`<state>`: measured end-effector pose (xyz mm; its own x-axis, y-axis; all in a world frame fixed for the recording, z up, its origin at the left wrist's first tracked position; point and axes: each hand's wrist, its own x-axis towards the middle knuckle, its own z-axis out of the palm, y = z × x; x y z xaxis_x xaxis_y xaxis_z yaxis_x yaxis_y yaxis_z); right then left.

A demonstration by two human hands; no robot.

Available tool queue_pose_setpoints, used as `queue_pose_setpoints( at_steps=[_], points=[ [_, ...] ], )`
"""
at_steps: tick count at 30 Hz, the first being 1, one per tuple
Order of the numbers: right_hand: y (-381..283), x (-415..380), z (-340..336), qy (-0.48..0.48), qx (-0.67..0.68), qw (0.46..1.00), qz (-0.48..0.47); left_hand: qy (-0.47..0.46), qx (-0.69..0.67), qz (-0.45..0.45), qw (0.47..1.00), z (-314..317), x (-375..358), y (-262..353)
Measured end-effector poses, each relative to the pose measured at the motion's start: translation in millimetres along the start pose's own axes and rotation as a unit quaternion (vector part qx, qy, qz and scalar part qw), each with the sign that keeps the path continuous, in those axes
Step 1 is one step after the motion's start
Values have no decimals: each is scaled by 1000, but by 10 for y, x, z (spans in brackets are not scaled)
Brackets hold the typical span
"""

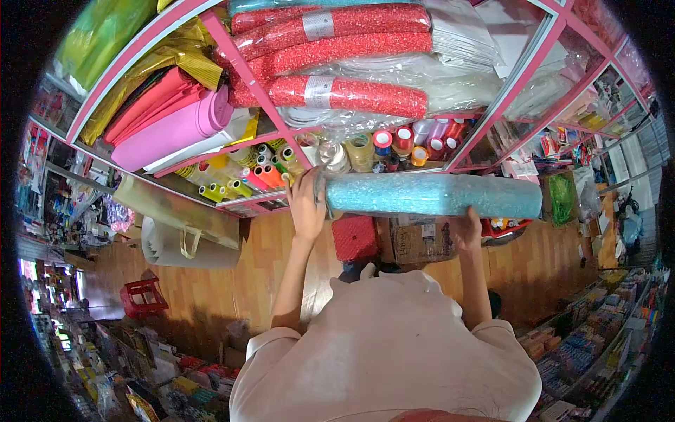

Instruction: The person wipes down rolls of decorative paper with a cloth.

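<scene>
A long light-blue glittery roll point(401, 195) in clear plastic wrap is held level in front of the shelves. At its left end, my left hand point(307, 205) grips it, with fingers over the end. My right hand point(469, 228) supports the roll from its near side, toward the right end, thumb up against the wrap; its other fingers are partly hidden. Just beyond the roll, the lower shelf holds several spools of ribbon point(402, 141) and tape rolls point(360, 152).
Red glittery rolls point(344, 95) fill the upper shelf, beside a rolled pink sheet point(176, 130). Below stand a red stool point(354, 238) and a cardboard box point(422, 241). Large rolls point(190, 243) lean at left, near another red stool point(144, 297). Packed goods point(580, 344) line the right.
</scene>
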<state>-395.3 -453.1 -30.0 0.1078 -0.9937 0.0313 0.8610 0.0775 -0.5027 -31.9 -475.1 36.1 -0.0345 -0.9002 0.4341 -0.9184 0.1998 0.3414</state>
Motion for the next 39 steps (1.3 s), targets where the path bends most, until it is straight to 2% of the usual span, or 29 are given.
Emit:
queue_pose_setpoints(
  at_steps=[2,3,5,6,7,8,9,10,11,12,14,18,20,21,22,23,24,26,27,28,29,30,31,33,34,36,37,38,39],
  points=[
    [184,5,-16,4,-35,999,9,32,-127,-93,987,107,15,8],
    [302,5,-8,8,-69,997,17,41,-180,-84,979,158,44,116],
    [510,-40,40,-3,-86,989,117,-10,-304,-123,945,53,91,621],
    [604,-22,199,-50,-172,975,133,-49,-282,-108,952,90,85,785],
    [705,-7,361,-97,-256,950,148,-69,-318,-49,944,116,116,928],
    [864,-17,407,-98,-256,950,149,-71,-326,-19,942,-47,164,1162],
    [1041,-37,395,-69,-337,926,155,-65,-331,9,941,-127,194,1328],
    [1127,-31,362,-39,-415,895,159,-103,-409,27,906,-103,221,1403],
    [1131,-6,302,-38,-416,895,156,-112,-411,56,903,-143,170,1496],
    [1121,18,243,-49,-423,894,137,-91,-398,139,902,-253,232,1616],
    [1080,40,101,-72,-435,892,100,-83,-379,197,900,-317,259,1717],
    [943,65,-159,-119,-455,882,31,-82,-382,174,904,-203,240,1538],
    [921,95,-210,-142,-461,876,-6,-109,-310,96,940,32,158,1255],
    [808,105,-68,-144,-460,876,-7,-108,-308,97,940,93,132,1132],
    [589,108,228,-93,-323,942,26,-71,-289,95,950,139,107,1006],
    [455,120,378,-39,-178,982,58,-33,-271,93,958,192,83,868],
    [386,144,131,-40,-178,982,56,-32,-271,94,957,287,29,689],
    [227,174,-553,-128,-138,982,19,-49,-165,11,985,407,-90,352],
    [118,208,-266,-127,-139,982,21,-50,-166,8,985,346,-91,263],
    [-90,289,371,-188,-129,973,-19,-81,-194,-23,977,273,-78,186],
    [-209,353,720,-249,-118,960,-59,-111,-221,-54,967,216,-76,109],
    [-250,375,701,-248,-119,960,-58,-111,-222,-55,967,221,-106,-2],
    [-317,382,660,-244,-106,962,-64,-181,-257,-103,944,252,-140,-113],
    [-348,368,634,-237,-94,964,-71,-318,-352,-191,859,181,-145,-196],
    [-324,354,644,-213,-99,969,-75,-320,-353,-191,858,110,-140,-137],
    [-285,330,648,-164,-110,977,-80,-315,-411,-7,856,29,-165,-48],
    [-278,345,623,-162,-110,977,-80,-418,-385,-50,822,45,-165,-67],
    [-257,385,578,-192,-95,974,-77,-419,-386,-51,820,65,-190,-53],
    [-220,405,515,-221,-79,969,-74,-437,-417,-26,797,84,-223,-22]
  ],
)
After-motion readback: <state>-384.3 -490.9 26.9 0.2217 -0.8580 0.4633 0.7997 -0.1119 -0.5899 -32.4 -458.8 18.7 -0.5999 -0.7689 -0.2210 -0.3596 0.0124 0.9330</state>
